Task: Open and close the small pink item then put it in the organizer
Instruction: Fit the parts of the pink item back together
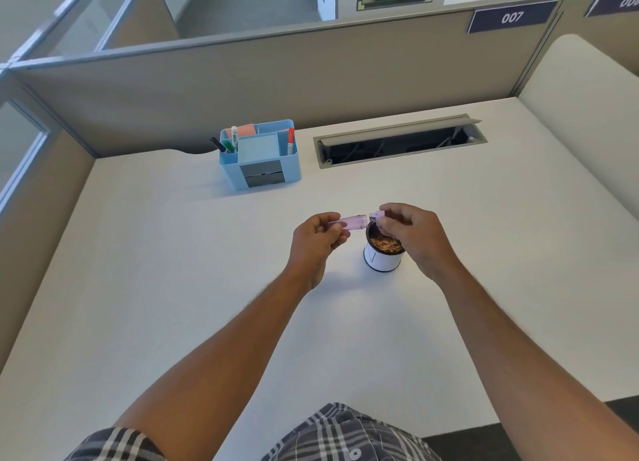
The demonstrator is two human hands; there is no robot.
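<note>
A small translucent pink item (352,221) is held level above the middle of the white desk (173,287). My left hand (316,237) grips its left end. My right hand (411,234) pinches its pale cap (376,216) at the right end, and a small gap shows between cap and body. The blue organizer (260,156) stands at the back of the desk, well beyond both hands, with markers, sticky notes and a paper pad in its compartments.
A small round white container (382,258) with tan bits inside stands just under my right hand. An open cable trough (397,142) lies at the back right. Grey partition walls (276,80) enclose the desk behind and on the left.
</note>
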